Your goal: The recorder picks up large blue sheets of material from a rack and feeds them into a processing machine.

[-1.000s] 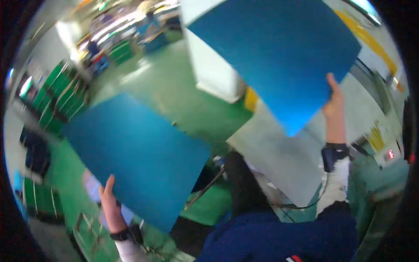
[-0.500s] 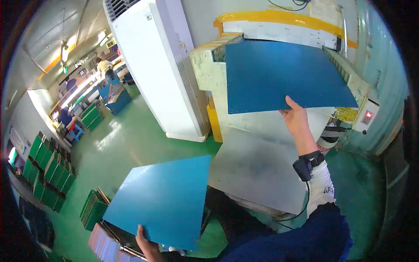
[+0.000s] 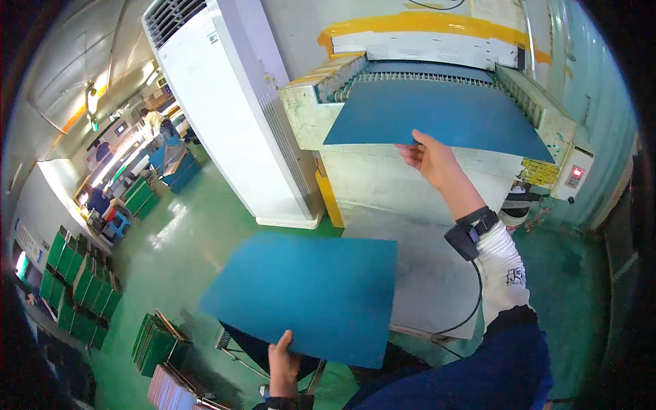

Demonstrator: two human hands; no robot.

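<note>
My left hand (image 3: 283, 363) grips a flat blue panel (image 3: 311, 294) by its near edge, thumb on the upper face and fingers hidden beneath. This panel is held low in front of me, overlapping a grey metal sheet (image 3: 434, 273). A second blue panel (image 3: 437, 116) lies at the mouth of a pale roller machine (image 3: 304, 109), its far part over the rollers (image 3: 424, 76). At its near edge is my right hand (image 3: 437, 167), thumb over the top and bent fingers just below the edge. A black band with a small box (image 3: 468, 236) is on my right wrist.
A tall white cabinet unit (image 3: 225, 116) stands left of the machine. A control box (image 3: 575, 176) with a red display is on the machine's right. Green racks (image 3: 156, 345) and a stack of panels (image 3: 167, 389) stand lower left. People work at far benches.
The panel at the machine has moved away from me, uncovering rollers on both sides and beyond it. My left hand has brought its panel right and slightly upward. My view has shifted a little.
</note>
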